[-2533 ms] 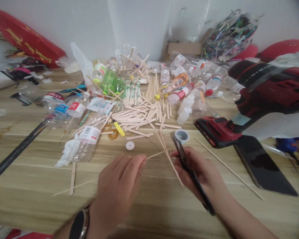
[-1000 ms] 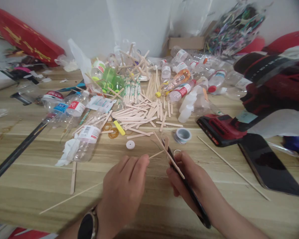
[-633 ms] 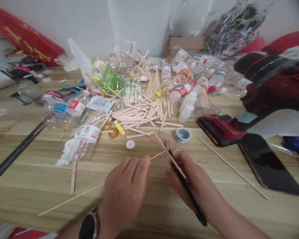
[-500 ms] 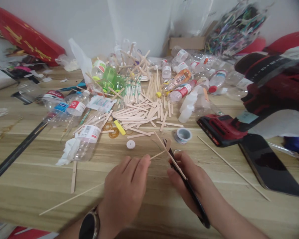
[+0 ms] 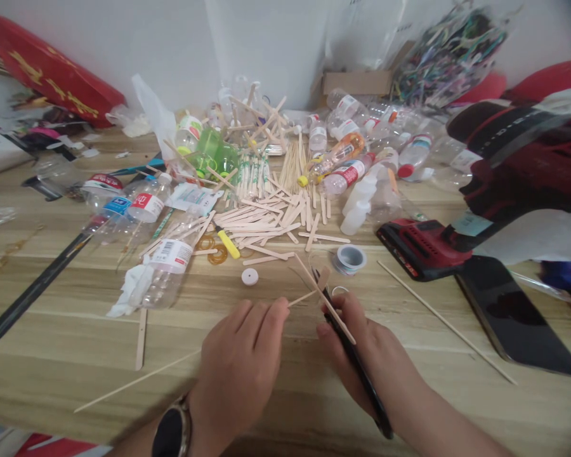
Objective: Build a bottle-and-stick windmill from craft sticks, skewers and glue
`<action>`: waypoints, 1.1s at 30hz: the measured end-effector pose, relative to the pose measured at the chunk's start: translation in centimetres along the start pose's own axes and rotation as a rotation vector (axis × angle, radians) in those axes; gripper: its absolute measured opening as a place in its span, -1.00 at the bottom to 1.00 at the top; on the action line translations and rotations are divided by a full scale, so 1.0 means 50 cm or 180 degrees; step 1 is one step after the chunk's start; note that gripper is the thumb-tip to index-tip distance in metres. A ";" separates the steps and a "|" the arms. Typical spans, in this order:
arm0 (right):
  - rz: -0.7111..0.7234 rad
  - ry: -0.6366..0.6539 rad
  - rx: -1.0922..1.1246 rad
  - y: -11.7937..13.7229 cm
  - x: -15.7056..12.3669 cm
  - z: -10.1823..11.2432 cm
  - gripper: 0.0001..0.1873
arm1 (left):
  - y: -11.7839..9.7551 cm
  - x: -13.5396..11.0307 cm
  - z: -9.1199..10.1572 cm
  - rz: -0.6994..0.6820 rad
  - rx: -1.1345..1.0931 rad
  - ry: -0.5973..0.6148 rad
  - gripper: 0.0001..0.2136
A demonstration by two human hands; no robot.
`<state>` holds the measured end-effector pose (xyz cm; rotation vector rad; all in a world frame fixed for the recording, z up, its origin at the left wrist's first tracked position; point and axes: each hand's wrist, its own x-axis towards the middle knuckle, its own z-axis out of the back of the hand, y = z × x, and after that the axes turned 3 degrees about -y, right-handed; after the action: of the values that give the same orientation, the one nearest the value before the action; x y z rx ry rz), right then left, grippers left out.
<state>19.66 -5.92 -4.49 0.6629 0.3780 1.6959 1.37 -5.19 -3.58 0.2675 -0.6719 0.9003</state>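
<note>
My left hand (image 5: 242,362), a watch on its wrist, is closed around a thin bamboo skewer (image 5: 302,298). The skewer's long end (image 5: 137,379) sticks out to the lower left, and its short end meets the things at my right hand. My right hand (image 5: 371,355) is closed on a long, slim black tool (image 5: 361,374); its exact kind is unclear. Flat wooden craft sticks (image 5: 335,314) lie crossed along the tool's upper end, by the thumb and forefinger. A white perforated disc (image 5: 250,277) and a grey spool (image 5: 349,258) lie just beyond my hands.
A pile of craft sticks (image 5: 261,222) spreads across the middle. Plastic bottles (image 5: 169,257) lie on both sides. At right are a red and black power tool (image 5: 423,244), a dark phone (image 5: 518,317) and a loose skewer (image 5: 445,320). A yellow-handled tool (image 5: 227,242) lies near rubber bands (image 5: 215,256).
The black tool has shifted slightly, its lower end moving a little to the left in my right hand. My left hand and the skewer have barely moved.
</note>
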 end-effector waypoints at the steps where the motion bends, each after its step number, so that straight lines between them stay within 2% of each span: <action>1: -0.0014 0.0011 -0.0004 0.002 0.000 -0.001 -0.84 | 0.000 0.000 0.000 -0.0002 -0.0004 0.0017 -0.85; 11: -0.0575 0.0281 -0.0050 0.001 0.001 -0.003 -0.62 | 0.000 0.002 0.001 0.0046 0.0010 0.0065 -0.84; 17: -0.0546 0.0470 -0.0100 -0.005 -0.001 -0.007 -0.24 | -0.001 0.002 -0.001 0.0068 -0.0006 0.0108 -0.83; 19: -0.0576 0.0503 -0.0201 -0.009 -0.002 -0.009 -0.17 | -0.001 0.001 -0.003 0.0096 -0.0018 0.0122 -0.83; 27: -0.0510 0.0708 -0.0363 -0.018 -0.003 -0.014 -0.14 | -0.001 0.000 -0.003 0.0152 -0.0090 0.0153 -0.84; 33: -0.0174 0.0278 -0.0217 -0.028 -0.006 -0.015 -0.23 | -0.001 0.000 -0.003 0.0172 -0.0103 0.0122 -0.85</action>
<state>20.34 -5.79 -5.95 0.5255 0.3946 1.6817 1.49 -5.13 -3.69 0.2034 -0.6603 0.9432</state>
